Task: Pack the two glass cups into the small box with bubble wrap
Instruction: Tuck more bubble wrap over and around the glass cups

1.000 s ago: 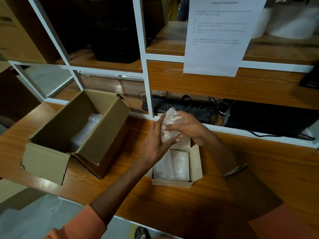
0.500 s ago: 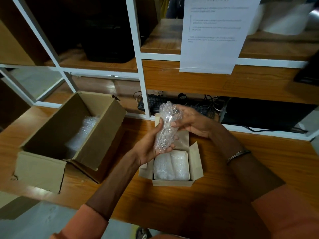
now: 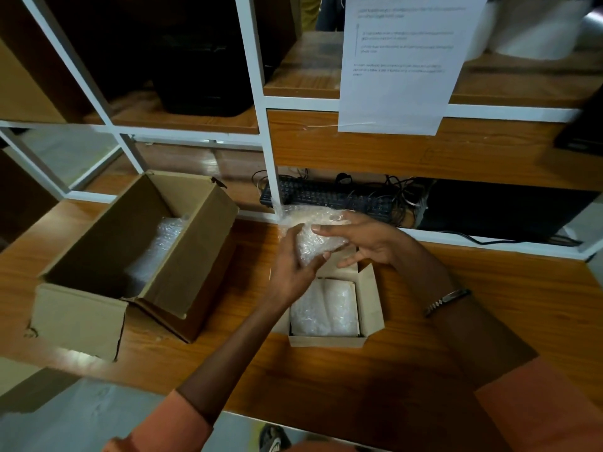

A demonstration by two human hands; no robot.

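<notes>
- Both hands bare here, left hand (image 3: 295,269) and right hand (image 3: 362,239), no gloves, no rings showing.
- Orange sleeves (image 3: 182,425) pushed up both arms, forearms uncovered.
- Right wrist carries a slim metal bracelet (image 3: 447,301), silvery, with segmented links.
- Down at the bottom edge, a dark shoe (image 3: 272,440) with pale markings.
</notes>
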